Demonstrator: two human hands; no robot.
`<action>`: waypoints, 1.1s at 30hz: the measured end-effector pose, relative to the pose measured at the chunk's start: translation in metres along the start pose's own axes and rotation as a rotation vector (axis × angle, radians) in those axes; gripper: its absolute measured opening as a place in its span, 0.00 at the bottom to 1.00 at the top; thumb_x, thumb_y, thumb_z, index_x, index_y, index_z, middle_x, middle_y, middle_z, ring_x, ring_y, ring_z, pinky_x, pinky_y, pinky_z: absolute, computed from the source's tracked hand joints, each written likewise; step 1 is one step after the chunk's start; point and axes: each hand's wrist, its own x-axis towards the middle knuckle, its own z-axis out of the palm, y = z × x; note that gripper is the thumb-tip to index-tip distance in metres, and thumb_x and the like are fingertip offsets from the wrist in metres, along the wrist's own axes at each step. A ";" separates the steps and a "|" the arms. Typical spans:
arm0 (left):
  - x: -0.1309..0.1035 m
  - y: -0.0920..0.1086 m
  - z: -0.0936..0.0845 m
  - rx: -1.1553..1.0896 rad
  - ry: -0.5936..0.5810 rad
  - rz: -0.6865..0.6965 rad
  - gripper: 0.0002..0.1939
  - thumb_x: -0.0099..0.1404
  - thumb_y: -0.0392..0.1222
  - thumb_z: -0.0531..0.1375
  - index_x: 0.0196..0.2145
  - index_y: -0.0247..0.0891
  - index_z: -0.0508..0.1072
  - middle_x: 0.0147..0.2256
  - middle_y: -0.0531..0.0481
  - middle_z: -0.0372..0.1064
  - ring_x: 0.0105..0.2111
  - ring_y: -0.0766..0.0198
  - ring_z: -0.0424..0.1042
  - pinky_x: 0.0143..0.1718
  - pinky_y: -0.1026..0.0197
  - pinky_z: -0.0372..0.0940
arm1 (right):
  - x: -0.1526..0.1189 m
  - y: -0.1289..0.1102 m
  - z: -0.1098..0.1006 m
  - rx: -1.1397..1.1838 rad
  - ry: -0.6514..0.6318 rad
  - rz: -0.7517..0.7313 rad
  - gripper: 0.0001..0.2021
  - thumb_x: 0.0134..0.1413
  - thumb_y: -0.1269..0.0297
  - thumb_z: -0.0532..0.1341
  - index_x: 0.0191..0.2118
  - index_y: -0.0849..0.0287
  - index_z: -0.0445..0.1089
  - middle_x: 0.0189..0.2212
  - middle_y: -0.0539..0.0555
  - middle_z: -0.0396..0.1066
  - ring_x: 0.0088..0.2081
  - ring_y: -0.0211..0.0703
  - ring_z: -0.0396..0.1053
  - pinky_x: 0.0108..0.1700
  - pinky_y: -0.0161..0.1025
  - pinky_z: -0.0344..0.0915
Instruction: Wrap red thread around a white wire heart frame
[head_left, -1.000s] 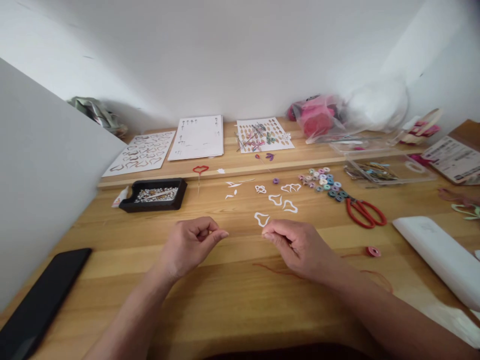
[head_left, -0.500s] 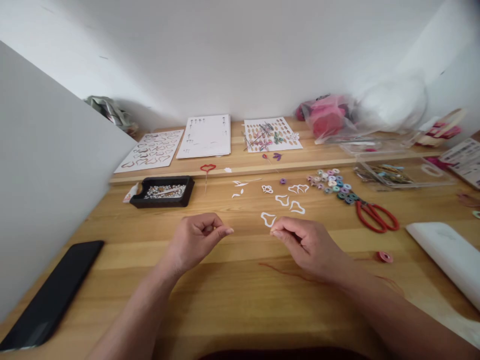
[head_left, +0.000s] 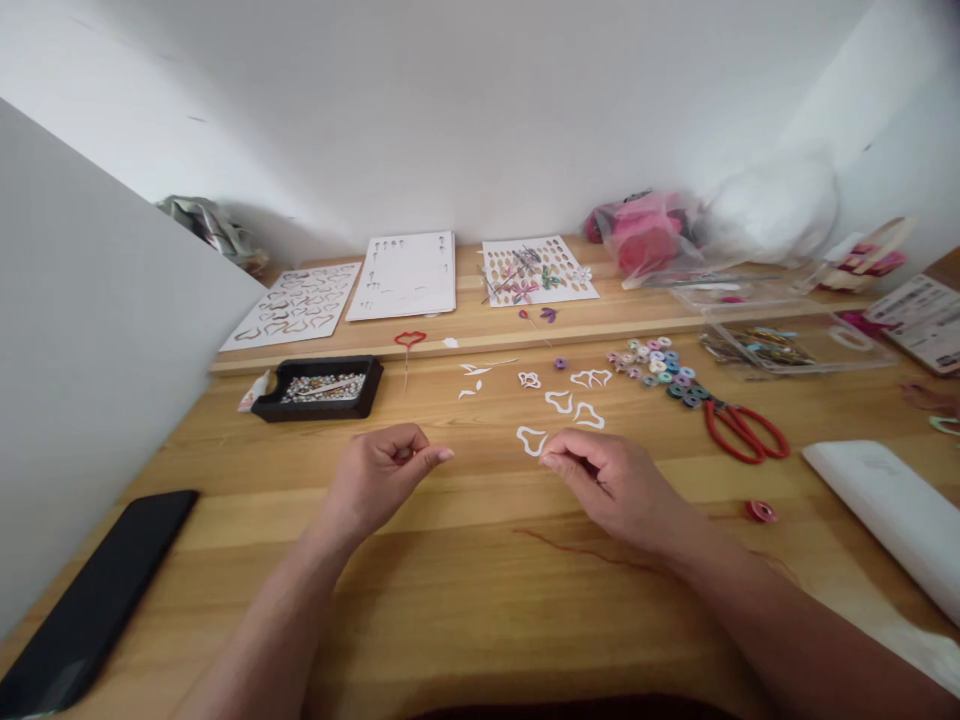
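Observation:
My left hand [head_left: 386, 475] is closed, thumb and forefinger pinched together, above the middle of the wooden table. Across a gap, my right hand [head_left: 611, 485] pinches in the same way, its fingertips by a white cut-out outline [head_left: 531, 440]. Anything between the fingertips of either hand is too fine to make out. Below the right hand and wrist runs a loose red thread [head_left: 555, 543]; a red bobbin [head_left: 761, 511] lies right of that wrist. More white cut-out outlines [head_left: 587, 415] lie beyond the right hand.
A black tray of beads [head_left: 315, 388] stands at the left, above a black phone-like slab [head_left: 97, 600]. To the right are several coloured bobbins [head_left: 660, 365], red-handled scissors [head_left: 746, 432] and a white case [head_left: 885, 520]. Patterned paper sheets [head_left: 405, 275] lie on the raised back ledge.
The gap between my hands has widened slightly, the left hand shifting left. Both stay pinched. The whole view has moved a little, and the things on the table look unmoved.

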 end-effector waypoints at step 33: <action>-0.017 0.020 0.017 0.081 0.082 0.333 0.09 0.67 0.45 0.61 0.32 0.39 0.77 0.33 0.49 0.75 0.35 0.63 0.72 0.39 0.62 0.65 | -0.006 -0.011 0.021 -0.162 -0.045 -0.290 0.10 0.65 0.68 0.54 0.35 0.58 0.71 0.28 0.52 0.72 0.32 0.40 0.65 0.37 0.37 0.59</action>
